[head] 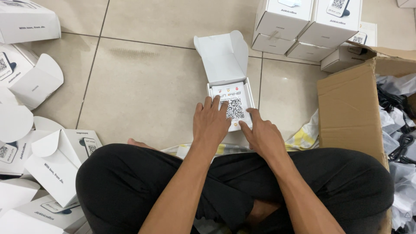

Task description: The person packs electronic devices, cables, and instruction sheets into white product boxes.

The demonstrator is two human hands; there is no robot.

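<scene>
**Two hands press a printed card flat into an open white box on the floor**

Seen from above, a person sits cross-legged in black trousers on a beige tiled floor [143, 82]. Just beyond the knees lies a small white box [229, 82], its lid flap folded back and away from the person. Inside it sits a white card [236, 106] printed with a square black-and-white code.

The left hand [211, 123] lies flat, fingers spread and resting on the card's left side and the box's near edge. The right hand [262, 136] rests at the near right corner, its forefinger stretched along the card's lower edge. Neither hand grips anything; both press with open fingers.

To do this well, the fingertips should probably push evenly at both sides so the card settles level, inside the box walls, before the flap comes over.

More white boxes are stacked beyond [303, 26] and scattered open at the left [52, 160]. An open cardboard carton [351, 108] stands at the right, holding black cables in clear bags [401, 130].
</scene>
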